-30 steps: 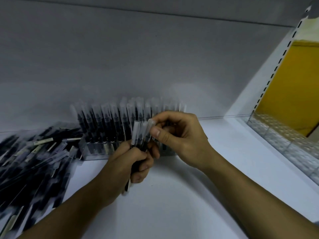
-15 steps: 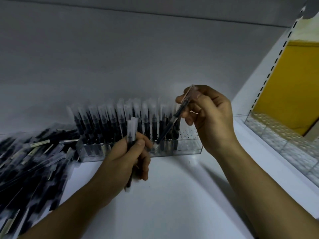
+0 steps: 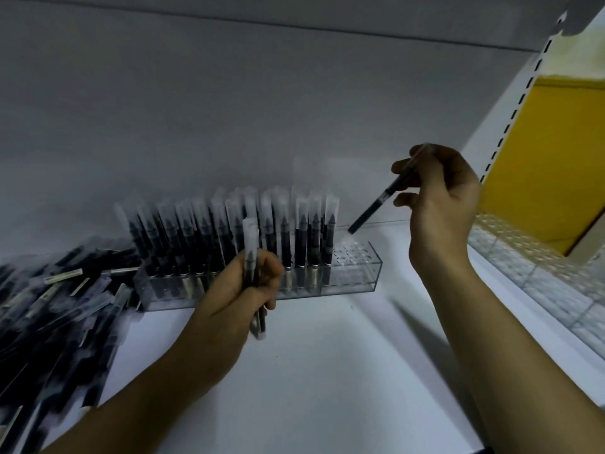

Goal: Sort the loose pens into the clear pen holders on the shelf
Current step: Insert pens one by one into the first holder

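A single pen (image 3: 376,208) slants down, its lower tip just above the empty holes at the right end of the clear pen holder (image 3: 352,280), pinched near its top by the right hand (image 3: 438,204). The holder's other holes carry upright pens (image 3: 301,237). In front, the left hand (image 3: 235,296) is curled round a small bundle of pens (image 3: 250,237). A heap of loose pens (image 3: 55,309) lies at left on the white shelf (image 3: 327,371)
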{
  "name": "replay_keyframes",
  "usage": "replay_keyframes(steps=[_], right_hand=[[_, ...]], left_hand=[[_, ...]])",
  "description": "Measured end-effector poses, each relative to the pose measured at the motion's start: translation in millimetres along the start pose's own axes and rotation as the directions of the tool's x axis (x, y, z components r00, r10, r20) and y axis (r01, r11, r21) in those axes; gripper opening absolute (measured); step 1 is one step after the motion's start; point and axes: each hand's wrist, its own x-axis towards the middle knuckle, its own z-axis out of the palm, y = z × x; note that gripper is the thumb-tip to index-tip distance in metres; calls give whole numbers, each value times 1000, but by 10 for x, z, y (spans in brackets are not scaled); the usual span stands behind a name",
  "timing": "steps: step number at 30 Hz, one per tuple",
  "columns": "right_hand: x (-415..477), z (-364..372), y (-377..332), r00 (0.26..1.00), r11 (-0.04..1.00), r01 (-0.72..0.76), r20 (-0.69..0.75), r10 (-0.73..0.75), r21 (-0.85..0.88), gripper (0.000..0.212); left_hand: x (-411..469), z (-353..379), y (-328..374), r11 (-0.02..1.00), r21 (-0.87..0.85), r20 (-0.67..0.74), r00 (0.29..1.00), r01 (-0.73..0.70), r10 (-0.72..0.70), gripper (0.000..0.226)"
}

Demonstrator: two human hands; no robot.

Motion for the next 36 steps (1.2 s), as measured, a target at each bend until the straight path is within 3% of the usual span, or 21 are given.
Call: replay_keyframes(steps=[3,6,9,16,25,29,36], right_hand=[[11,-6,45,998,997,33,62,-28,-71,16],[-14,16,112,988,987,69,149,-47,-145,16],[-29,24,159,977,980,80,211,-41,-180,15],[-47,13,181,949,952,191,291,-118,-240,14],[-97,25,259,893,896,247,445,-63,-369,15],[-93,15,265,888,885,253,458,-51,-392,16],[-123,30,300,855,838,282,519,1,-467,21]], left_hand=[[-12,18,-20,998,52,23,999,-46,45,49],[-24,19,-15,995,65,37,997,-76,74,37],[-33,7,-34,997,63,36,998,-54,51,46],[-43,29,14,996,56,30,998,-66,64,23],[-15,24,-5,996,34,37,996,-79,78,23],[0,18,-18,998,6,16,997,-69,69,30],[3,12,-22,998,10,-7,998,-60,60,24]])
